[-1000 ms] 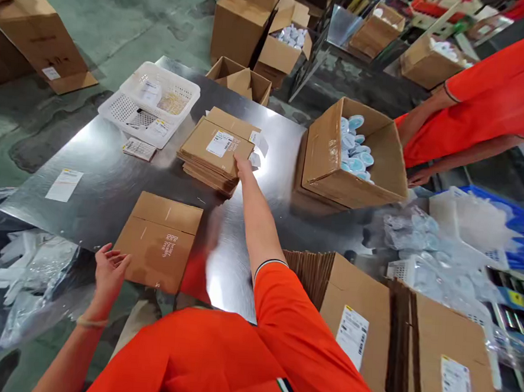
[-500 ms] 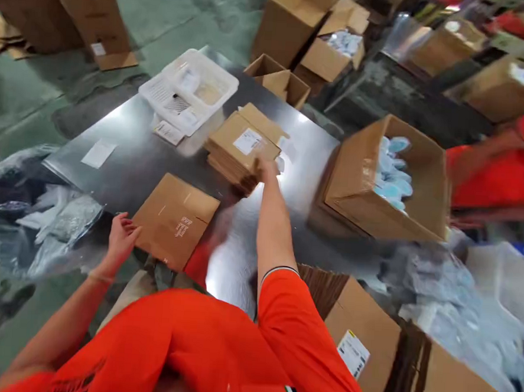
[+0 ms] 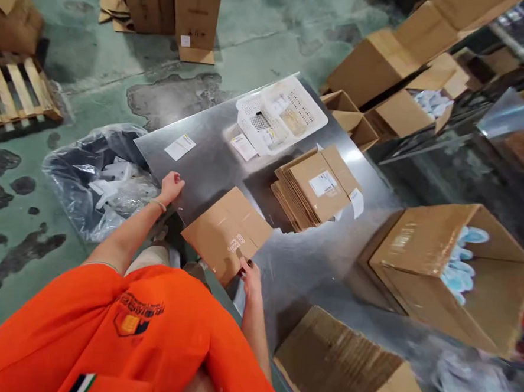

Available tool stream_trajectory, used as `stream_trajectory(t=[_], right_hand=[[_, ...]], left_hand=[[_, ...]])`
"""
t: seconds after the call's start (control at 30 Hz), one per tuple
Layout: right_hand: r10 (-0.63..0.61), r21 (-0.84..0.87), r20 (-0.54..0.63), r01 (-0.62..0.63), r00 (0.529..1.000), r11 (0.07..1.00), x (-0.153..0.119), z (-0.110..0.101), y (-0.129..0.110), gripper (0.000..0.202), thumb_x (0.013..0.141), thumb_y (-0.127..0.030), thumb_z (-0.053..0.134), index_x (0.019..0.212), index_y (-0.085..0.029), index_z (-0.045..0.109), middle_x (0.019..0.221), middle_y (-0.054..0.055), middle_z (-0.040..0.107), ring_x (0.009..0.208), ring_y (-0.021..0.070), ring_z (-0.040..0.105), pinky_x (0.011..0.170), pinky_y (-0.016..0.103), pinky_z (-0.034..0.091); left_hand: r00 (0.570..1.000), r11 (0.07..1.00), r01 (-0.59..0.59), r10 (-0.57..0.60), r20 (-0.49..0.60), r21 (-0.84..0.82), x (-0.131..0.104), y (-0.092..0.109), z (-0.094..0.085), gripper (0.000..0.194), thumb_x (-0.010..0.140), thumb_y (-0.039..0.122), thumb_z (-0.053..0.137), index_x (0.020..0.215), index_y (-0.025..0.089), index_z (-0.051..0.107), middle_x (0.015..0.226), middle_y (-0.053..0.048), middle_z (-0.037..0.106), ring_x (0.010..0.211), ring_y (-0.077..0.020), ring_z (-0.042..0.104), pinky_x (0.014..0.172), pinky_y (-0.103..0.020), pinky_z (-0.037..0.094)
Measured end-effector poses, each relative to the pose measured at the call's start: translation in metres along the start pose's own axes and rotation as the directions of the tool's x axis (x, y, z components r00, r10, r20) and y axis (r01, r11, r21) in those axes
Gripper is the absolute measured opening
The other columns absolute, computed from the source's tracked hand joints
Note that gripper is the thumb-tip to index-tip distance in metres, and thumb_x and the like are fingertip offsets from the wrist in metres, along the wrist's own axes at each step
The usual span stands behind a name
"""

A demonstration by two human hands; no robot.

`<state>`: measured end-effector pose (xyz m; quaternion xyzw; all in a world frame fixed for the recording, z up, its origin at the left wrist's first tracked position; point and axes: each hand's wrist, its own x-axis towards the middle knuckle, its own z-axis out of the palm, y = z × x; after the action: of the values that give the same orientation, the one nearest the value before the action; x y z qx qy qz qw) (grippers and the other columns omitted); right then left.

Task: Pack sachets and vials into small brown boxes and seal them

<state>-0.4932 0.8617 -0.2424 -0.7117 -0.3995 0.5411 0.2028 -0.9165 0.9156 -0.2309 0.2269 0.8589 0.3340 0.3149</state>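
Silvery metal is shown by one broad table, on which many of the things are placed. At its right part, one open carton is seen, with several pale blue pieces inside, too much overlapped to be counted. Beside the table's left edge, one bin, lined with clear plastic, is partly filled with crumpled wrapping. Near the lower border, one row of folded cartons is packed too tightly for counting. On the table, one stack of flattened cartons is laid, its layers also hard to count. Next to it, white plastic basketware is set; whether one or two pieces are overlapped cannot be told.

One single flat carton is found at the near table edge, partly beyond it. Its right side is touched by the right hand, whose fingers are bent narrowly over it; whether the board is pinched cannot be told. The left hand is held apart, to the carton's upper left, with fingers loosely curled; its content cannot be told. Beyond it, one paper sheet and one paper packet are laid flat.
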Motion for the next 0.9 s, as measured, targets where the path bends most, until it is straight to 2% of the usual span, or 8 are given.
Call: stream_trajectory(t=[0.1,0.2,0.4,0.47,0.57,0.63,0.8,0.9], right_hand=[[0.073,0.100,-0.123,-0.061,0.990,0.993,-0.007,0.028,-0.006,0.034,0.043,-0.039,0.088,0.072,-0.030,0.072,0.074,0.004,0.083,0.076,0.0357,0.085,0.065,0.044,0.071],[0.129,0.144,-0.194,-0.102,0.972,0.984,-0.004,0.038,-0.015,0.031,0.039,-0.029,0.088,0.066,-0.031,0.073,0.070,0.002,0.082,0.071,0.0360,0.084,0.067,0.047,0.072],[0.187,0.104,-0.176,-0.171,0.966,0.980,0.003,0.028,-0.018,0.027,0.040,-0.021,0.088,0.060,-0.030,0.073,0.066,0.001,0.079,0.065,0.0338,0.081,0.064,0.044,0.069],[0.201,0.081,-0.169,-0.190,0.965,0.978,0.006,0.025,-0.018,0.026,0.042,-0.021,0.088,0.060,-0.030,0.071,0.065,0.001,0.079,0.066,0.0334,0.081,0.065,0.044,0.068],[0.267,0.133,-0.142,-0.249,0.953,0.959,0.013,0.023,-0.016,0.028,0.041,-0.018,0.089,0.062,-0.027,0.072,0.064,0.000,0.078,0.065,0.0297,0.079,0.067,0.040,0.067],[0.304,0.165,-0.112,-0.284,0.946,0.944,0.019,0.023,-0.013,0.030,0.040,-0.014,0.089,0.064,-0.024,0.073,0.064,0.000,0.079,0.065,0.0272,0.078,0.069,0.037,0.066],[0.261,0.212,-0.006,-0.254,0.965,0.944,0.033,0.025,-0.007,0.026,0.047,-0.016,0.090,0.065,-0.022,0.072,0.072,0.004,0.083,0.072,0.0274,0.080,0.073,0.035,0.066],[0.184,0.218,0.041,-0.189,0.982,0.957,0.042,0.031,-0.006,0.029,0.046,-0.017,0.090,0.070,-0.022,0.074,0.076,0.003,0.084,0.077,0.0267,0.081,0.079,0.035,0.069]], left_hand=[[0.998,0.998,-0.026,0.030,-0.057,0.065,0.061,0.011,-0.024,0.048,0.096,0.013,0.076,0.139,0.003,0.059,0.145,-0.027,0.066,0.139,-0.0322,0.064,0.125,-0.047,0.046],[0.995,0.992,-0.080,0.085,-0.048,0.094,0.102,0.027,-0.032,0.064,0.096,0.016,0.083,0.147,-0.003,0.050,0.164,-0.035,0.048,0.159,-0.0383,0.046,0.133,-0.050,0.032],[0.996,0.996,-0.088,0.088,-0.009,0.004,0.142,0.049,-0.019,0.079,0.065,-0.003,0.098,0.130,-0.002,0.053,0.168,-0.042,0.041,0.167,-0.0519,0.026,0.135,-0.060,0.023],[0.998,0.993,-0.056,0.058,0.016,-0.099,0.149,0.048,-0.016,0.064,0.073,-0.005,0.091,0.124,-0.002,0.054,0.165,-0.041,0.044,0.167,-0.0475,0.030,0.135,-0.057,0.025],[0.993,0.958,-0.034,0.065,0.098,-0.286,0.152,0.040,-0.019,0.034,0.090,0.001,0.080,0.115,0.005,0.058,0.147,-0.025,0.067,0.149,-0.0292,0.058,0.128,-0.046,0.041],[0.987,0.893,-0.013,0.084,0.139,-0.450,0.145,0.032,-0.026,0.033,0.092,0.006,0.083,0.114,0.011,0.059,0.127,-0.013,0.078,0.126,-0.0217,0.070,0.117,-0.041,0.053],[0.972,0.604,0.067,0.140,0.188,-0.794,0.104,0.017,-0.051,0.037,0.093,0.003,0.081,0.119,0.015,0.056,0.104,0.000,0.080,0.109,-0.0156,0.073,0.114,-0.040,0.056],[0.976,0.531,0.045,0.158,0.151,-0.846,0.070,0.012,-0.066,0.037,0.096,0.001,0.077,0.121,0.015,0.054,0.109,-0.001,0.081,0.111,-0.0147,0.073,0.118,-0.038,0.055]])
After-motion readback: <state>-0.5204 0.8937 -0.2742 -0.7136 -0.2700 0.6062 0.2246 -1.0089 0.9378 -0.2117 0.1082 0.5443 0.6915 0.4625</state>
